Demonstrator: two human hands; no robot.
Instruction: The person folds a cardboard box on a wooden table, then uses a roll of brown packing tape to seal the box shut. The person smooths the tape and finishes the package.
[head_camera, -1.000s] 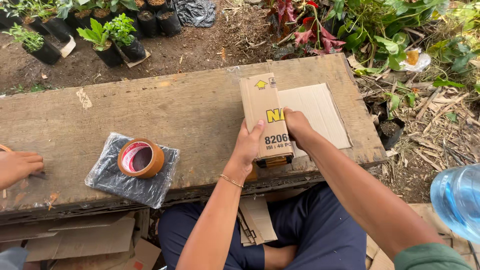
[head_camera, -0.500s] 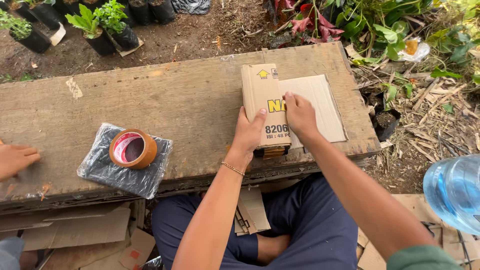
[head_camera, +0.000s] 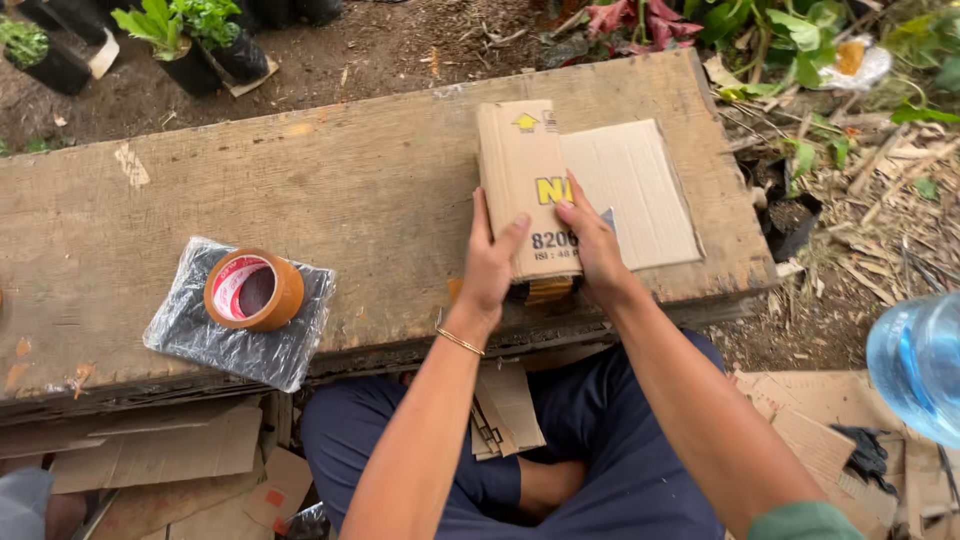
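Observation:
A folded brown cardboard piece (head_camera: 575, 185) with yellow and dark print lies on a worn wooden plank table (head_camera: 350, 190). One flap is folded over to the left, the plain flap lies flat to the right. My left hand (head_camera: 492, 262) grips its near left edge, thumb on top. My right hand (head_camera: 595, 245) presses on the near end of the printed flap. Under the near edge a stack of orange-brown pieces (head_camera: 545, 292) peeks out.
A roll of brown tape (head_camera: 253, 290) rests on a black plastic bag (head_camera: 235, 320) at the left. Potted seedlings (head_camera: 190, 40) stand on the soil beyond the table. Cardboard scraps (head_camera: 160, 455) lie below, a blue water bottle (head_camera: 915, 360) at the right.
The view has shifted; another person's hand at the far left edge is out of sight now. My hands have slid a little toward the cardboard's near end.

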